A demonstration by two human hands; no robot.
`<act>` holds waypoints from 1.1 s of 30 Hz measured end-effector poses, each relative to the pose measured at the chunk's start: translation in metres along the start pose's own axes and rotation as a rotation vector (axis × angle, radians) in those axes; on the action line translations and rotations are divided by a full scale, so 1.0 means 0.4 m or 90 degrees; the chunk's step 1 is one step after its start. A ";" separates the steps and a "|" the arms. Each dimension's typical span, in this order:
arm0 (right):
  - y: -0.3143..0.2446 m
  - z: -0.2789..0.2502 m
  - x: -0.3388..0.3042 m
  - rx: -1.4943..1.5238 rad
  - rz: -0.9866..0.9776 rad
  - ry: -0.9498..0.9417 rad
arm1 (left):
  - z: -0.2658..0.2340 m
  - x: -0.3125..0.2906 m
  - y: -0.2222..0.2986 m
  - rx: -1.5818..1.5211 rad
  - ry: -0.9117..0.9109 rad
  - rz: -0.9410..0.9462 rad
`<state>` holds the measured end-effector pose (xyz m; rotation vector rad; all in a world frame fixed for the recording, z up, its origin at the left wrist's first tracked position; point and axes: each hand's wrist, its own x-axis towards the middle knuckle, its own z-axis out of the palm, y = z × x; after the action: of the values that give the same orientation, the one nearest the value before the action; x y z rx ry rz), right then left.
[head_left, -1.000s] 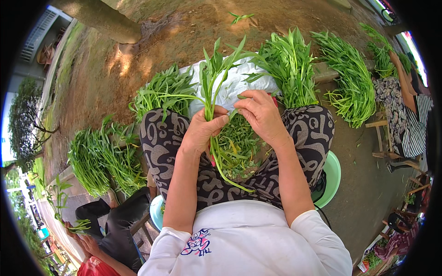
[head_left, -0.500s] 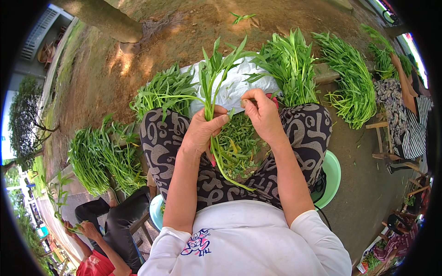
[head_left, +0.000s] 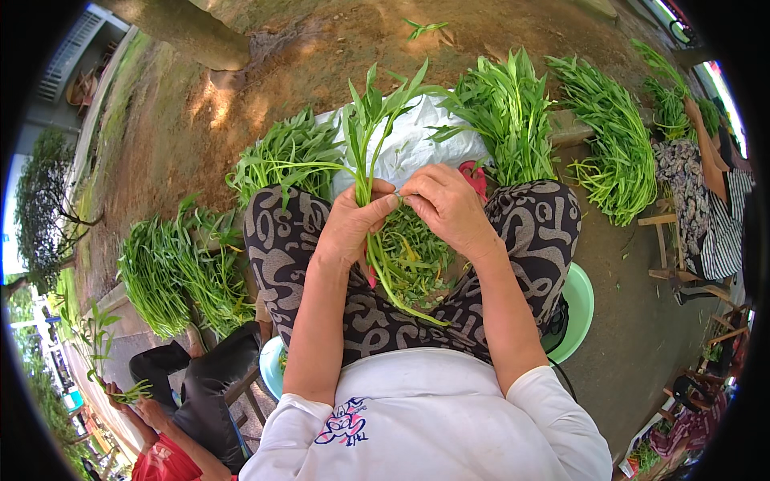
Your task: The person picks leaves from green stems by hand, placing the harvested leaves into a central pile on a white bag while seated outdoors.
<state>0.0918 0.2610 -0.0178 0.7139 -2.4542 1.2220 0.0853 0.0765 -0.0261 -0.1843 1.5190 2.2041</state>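
Bunch of leafy green stems [head_left: 363,186], gripped in the left hand [head_left: 357,220] above loose green trimmings [head_left: 413,248].
Stems: slender, light green; lower ends curve toward the white shirt [head_left: 425,393]. Leaves [head_left: 371,107]: narrow, pointed, fanning outward. Right hand [head_left: 449,204]: fingertips beside left thumb; cannot tell its grip.

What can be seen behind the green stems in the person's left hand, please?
Behind the green stems, a white sheet and brown soil show above; loose leaves and patterned trousers show below. The left hand covers whatever lies behind their middle.
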 end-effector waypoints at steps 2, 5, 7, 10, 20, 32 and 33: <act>-0.004 0.003 -0.001 0.010 0.009 -0.001 | -0.001 0.001 -0.002 -0.001 -0.003 0.001; -0.021 0.003 -0.007 0.052 0.095 -0.025 | -0.004 0.002 -0.003 0.000 -0.012 0.001; -0.018 0.007 -0.008 0.095 0.148 -0.041 | -0.004 0.001 -0.002 -0.007 -0.018 -0.001; -0.013 0.017 -0.011 0.183 0.199 -0.015 | -0.002 0.001 -0.003 -0.013 -0.016 0.001; -0.015 0.014 -0.003 0.340 0.222 0.033 | -0.003 -0.001 -0.004 -0.014 -0.001 0.010; -0.020 0.011 -0.007 0.279 0.225 -0.022 | -0.002 -0.002 -0.003 -0.022 0.010 0.035; -0.021 0.010 -0.008 0.291 0.237 -0.027 | -0.002 -0.002 -0.002 -0.022 0.008 0.042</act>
<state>0.0990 0.2543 -0.0161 0.3927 -2.4324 1.9643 0.0864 0.0759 -0.0269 -0.1619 1.5156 2.2861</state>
